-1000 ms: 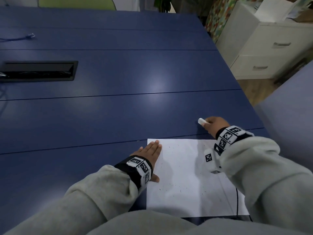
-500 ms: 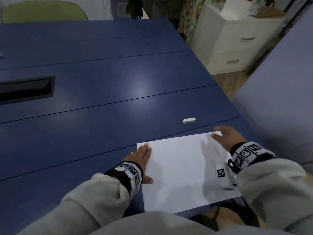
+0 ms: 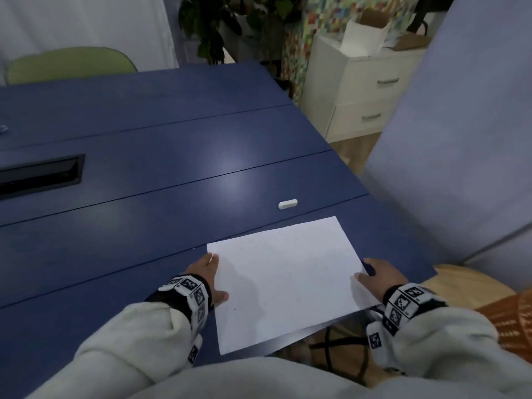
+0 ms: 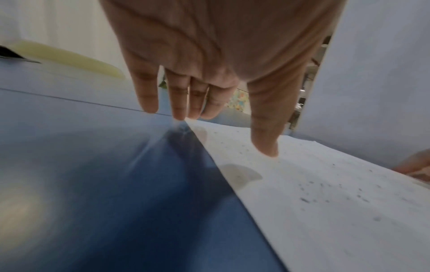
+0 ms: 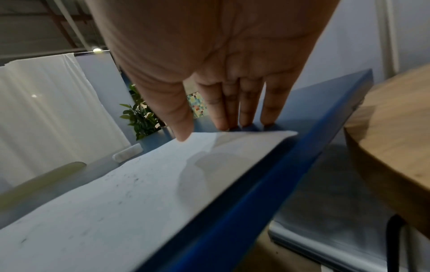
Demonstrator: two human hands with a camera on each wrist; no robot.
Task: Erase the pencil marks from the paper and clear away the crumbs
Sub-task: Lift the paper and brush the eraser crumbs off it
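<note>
A white sheet of paper [image 3: 285, 283] lies askew at the near right corner of the blue table [image 3: 144, 226], its right side reaching the table's edge [image 5: 232, 211]. Dark eraser crumbs [image 4: 325, 191] speckle it. My left hand [image 3: 207, 275] lies flat at the sheet's left edge. Its fingers are straight, and its thumb [image 4: 265, 147] touches the paper [image 4: 325, 220]. At the right edge my right hand [image 3: 374, 272] is also flat, with the thumb [image 5: 184, 132] on the paper [image 5: 116, 202] and the fingertips [image 5: 232, 119] just past it. The white eraser [image 3: 288, 204] lies on the table beyond the sheet, free of both hands.
A black cable slot [image 3: 40, 174] is set into the table at the left. A green chair [image 3: 69, 64] stands behind the table. To the right are a white drawer cabinet [image 3: 359, 90], a pale blue partition [image 3: 460, 139] and a round wooden top [image 5: 395, 138] below the table's edge.
My right hand let go of the eraser and came back to the paper's right edge. The sheet has turned and slid toward the table's near right edge. My view swung right.
</note>
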